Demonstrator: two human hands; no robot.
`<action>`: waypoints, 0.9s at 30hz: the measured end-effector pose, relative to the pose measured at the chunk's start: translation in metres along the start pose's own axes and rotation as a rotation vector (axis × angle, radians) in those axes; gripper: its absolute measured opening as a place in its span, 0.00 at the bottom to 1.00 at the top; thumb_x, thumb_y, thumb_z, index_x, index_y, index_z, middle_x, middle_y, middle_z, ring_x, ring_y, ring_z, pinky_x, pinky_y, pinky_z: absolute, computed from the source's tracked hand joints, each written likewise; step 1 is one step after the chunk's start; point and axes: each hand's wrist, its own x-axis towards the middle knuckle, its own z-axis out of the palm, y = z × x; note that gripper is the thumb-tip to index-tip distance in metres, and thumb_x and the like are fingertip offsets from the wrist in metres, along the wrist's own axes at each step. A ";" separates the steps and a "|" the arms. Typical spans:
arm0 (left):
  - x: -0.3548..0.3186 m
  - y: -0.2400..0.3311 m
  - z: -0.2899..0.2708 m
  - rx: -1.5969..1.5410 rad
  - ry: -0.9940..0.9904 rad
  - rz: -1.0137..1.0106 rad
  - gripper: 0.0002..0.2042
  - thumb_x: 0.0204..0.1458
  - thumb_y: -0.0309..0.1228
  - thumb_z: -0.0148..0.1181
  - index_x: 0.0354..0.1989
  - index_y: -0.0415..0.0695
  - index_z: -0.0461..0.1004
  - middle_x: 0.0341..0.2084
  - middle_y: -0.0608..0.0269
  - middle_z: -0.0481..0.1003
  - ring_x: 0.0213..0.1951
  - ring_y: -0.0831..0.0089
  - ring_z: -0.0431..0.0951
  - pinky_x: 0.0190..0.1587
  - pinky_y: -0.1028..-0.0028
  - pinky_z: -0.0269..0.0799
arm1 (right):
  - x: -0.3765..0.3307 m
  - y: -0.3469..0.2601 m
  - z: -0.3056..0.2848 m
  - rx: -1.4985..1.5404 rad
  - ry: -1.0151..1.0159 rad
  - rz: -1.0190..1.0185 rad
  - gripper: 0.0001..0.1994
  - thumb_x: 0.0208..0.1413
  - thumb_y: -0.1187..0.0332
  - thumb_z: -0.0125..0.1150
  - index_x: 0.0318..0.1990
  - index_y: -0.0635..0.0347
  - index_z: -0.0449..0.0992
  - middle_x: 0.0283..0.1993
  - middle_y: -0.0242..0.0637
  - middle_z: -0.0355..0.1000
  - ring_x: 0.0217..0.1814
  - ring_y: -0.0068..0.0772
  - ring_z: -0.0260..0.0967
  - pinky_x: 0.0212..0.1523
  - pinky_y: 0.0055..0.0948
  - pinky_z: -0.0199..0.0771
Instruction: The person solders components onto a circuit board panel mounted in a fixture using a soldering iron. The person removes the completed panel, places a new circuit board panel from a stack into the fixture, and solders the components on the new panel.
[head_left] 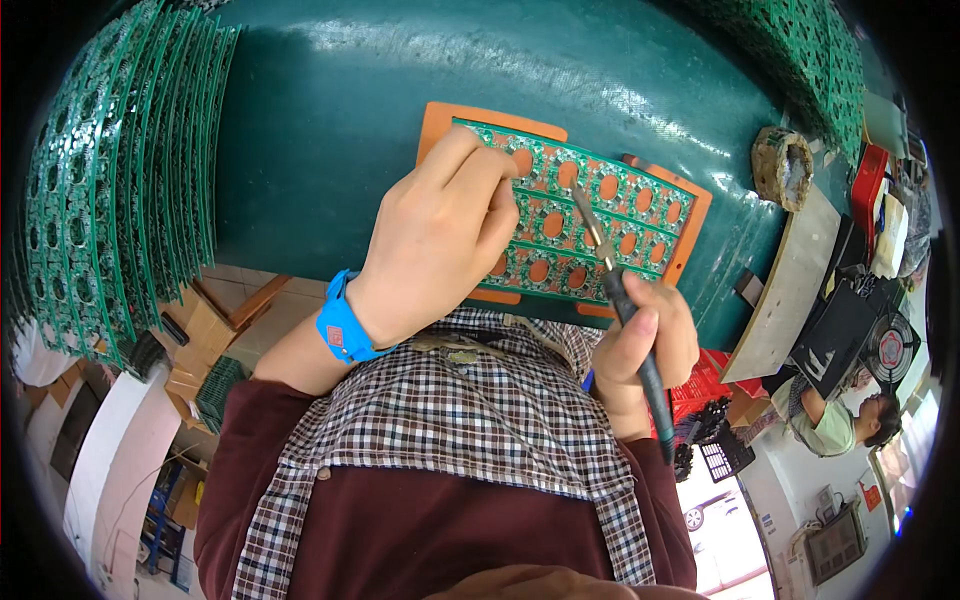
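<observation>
A green circuit board panel (585,222) with rows of round openings lies in an orange fixture (690,225). My left hand (425,225), with a blue wrist strap (345,325) behind it, covers the panel's left end. Its fingers are curled and pressed together over the boards; whatever they hold is hidden. In my right hand (655,335), thumb and fingers close round the dark handle of a soldering iron (622,295). The iron slants up and left, its metal tip over the panel's upper middle. Whether the tip touches a board I cannot tell.
A tall row of green panels (120,170) stands at the left. More panels (800,60) are stacked at the far right, near a round tan holder (782,168). A grey board (785,285) lies at the table's right edge. Another person (840,425) sits beyond, right.
</observation>
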 end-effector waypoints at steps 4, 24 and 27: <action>-0.007 0.000 0.000 0.042 0.026 -0.001 0.07 0.45 0.18 0.59 0.34 0.40 0.74 0.29 0.60 0.71 0.25 0.67 0.74 0.25 0.73 0.70 | 0.005 0.005 0.005 -0.006 0.055 -0.017 0.09 0.50 0.72 0.53 0.31 0.70 0.77 0.21 0.41 0.71 0.20 0.35 0.69 0.21 0.29 0.68; -0.021 0.000 0.008 0.098 -0.042 0.046 0.08 0.42 0.21 0.60 0.32 0.41 0.72 0.27 0.63 0.68 0.25 0.69 0.75 0.24 0.72 0.71 | -0.012 0.001 0.013 0.036 -0.013 -0.139 0.07 0.47 0.74 0.54 0.30 0.68 0.77 0.19 0.38 0.70 0.17 0.31 0.66 0.17 0.26 0.63; -0.023 0.000 0.011 0.114 -0.039 0.058 0.07 0.42 0.21 0.60 0.32 0.41 0.72 0.27 0.63 0.68 0.25 0.68 0.74 0.25 0.71 0.71 | -0.015 -0.001 0.013 -0.014 -0.029 -0.115 0.07 0.47 0.74 0.54 0.30 0.68 0.77 0.19 0.38 0.70 0.17 0.31 0.66 0.18 0.27 0.64</action>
